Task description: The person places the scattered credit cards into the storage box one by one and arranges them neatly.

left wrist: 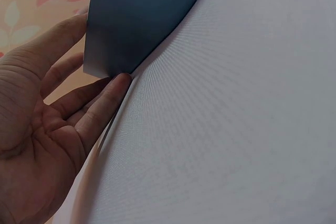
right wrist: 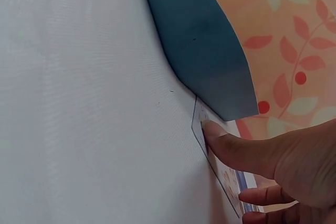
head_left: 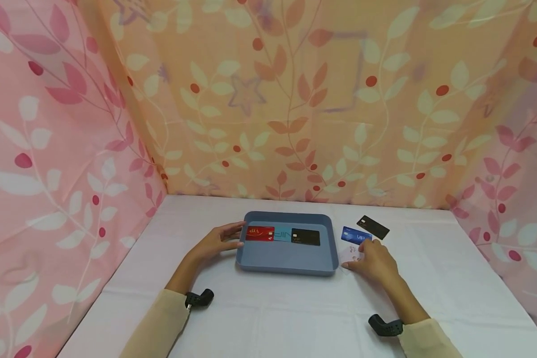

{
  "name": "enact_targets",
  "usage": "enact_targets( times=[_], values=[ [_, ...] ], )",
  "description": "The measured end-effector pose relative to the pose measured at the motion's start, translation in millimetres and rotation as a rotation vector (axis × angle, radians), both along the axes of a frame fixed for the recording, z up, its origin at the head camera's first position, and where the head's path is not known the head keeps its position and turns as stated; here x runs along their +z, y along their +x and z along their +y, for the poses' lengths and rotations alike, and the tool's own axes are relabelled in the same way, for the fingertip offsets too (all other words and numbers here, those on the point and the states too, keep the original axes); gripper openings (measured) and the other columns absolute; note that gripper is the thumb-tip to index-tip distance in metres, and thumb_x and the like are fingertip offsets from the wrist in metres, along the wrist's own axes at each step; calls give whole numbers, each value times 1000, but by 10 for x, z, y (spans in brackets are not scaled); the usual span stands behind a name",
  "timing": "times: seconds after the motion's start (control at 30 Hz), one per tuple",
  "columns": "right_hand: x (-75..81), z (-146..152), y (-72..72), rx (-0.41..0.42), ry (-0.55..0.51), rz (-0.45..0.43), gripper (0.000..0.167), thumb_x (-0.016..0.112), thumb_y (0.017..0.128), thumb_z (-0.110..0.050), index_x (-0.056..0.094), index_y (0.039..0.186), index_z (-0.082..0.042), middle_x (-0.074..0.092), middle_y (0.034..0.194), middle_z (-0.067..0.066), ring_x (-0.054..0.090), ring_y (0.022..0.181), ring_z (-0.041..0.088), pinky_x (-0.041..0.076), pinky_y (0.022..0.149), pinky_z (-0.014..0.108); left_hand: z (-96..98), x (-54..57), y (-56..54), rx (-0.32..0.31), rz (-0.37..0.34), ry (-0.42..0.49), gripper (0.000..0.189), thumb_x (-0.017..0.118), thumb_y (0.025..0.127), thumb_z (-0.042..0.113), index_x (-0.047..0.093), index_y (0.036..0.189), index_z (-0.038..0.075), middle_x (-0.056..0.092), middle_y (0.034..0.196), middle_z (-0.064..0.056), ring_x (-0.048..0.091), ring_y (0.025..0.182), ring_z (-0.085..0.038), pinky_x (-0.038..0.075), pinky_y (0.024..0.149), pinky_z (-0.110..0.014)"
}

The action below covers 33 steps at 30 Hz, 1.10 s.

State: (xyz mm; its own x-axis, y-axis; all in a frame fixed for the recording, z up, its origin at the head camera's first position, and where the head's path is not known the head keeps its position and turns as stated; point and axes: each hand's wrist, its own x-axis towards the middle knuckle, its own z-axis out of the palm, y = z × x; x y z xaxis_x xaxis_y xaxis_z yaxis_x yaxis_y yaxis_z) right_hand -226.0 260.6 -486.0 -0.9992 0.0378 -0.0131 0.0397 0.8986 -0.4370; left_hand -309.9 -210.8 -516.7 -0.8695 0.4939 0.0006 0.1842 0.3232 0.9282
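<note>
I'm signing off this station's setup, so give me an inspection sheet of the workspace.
Surface: white cloth-covered table, with faint creases.
Job's things: blue-grey tray holding a red VIP card, light-blue card and black VIP card in a row; right of it, a blue VIP card, dark card and white card.
Clutter: nothing seen.
Grippers: bare hands; left hand touches the tray's left end, right hand pinches the white card.
Cables: nothing seen.
Surroundings: orange leaf-print backdrop, pink leaf-print side panel on each side.
</note>
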Motion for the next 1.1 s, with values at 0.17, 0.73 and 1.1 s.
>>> enact_targets(
  times=[0.17, 0.73, 1.1],
  values=[
    [21, -2, 1, 8, -12, -10, 62, 92, 69, -45, 62, 98, 1, 59, 92, 17, 55, 81, 31, 45, 66, 43, 1, -4, -8, 3, -1, -1, 73, 78, 91, 27, 44, 155, 16, 48, 154, -7, 54, 134, -28, 42, 112, -47],
    [-2, -94, 8, 23, 52, -40, 82, 94, 62, -53, 59, 108, 6, 55, 94, 16, 51, 84, 31, 45, 64, 41, 2, 7, -3, -26, 5, 41, 73, 78, 92, 23, 44, 154, 11, 48, 154, -8, 54, 134, -31, 44, 110, -45],
    [22, -75, 11, 21, 12, -71, 90, 96, 59, -51, 57, 117, 6, 64, 96, 15, 58, 85, 30, 51, 71, 48, 14, 4, 8, -7, -4, 31, 72, 78, 92, 22, 44, 154, 15, 46, 155, -10, 53, 135, -31, 44, 110, -46]
  ],
)
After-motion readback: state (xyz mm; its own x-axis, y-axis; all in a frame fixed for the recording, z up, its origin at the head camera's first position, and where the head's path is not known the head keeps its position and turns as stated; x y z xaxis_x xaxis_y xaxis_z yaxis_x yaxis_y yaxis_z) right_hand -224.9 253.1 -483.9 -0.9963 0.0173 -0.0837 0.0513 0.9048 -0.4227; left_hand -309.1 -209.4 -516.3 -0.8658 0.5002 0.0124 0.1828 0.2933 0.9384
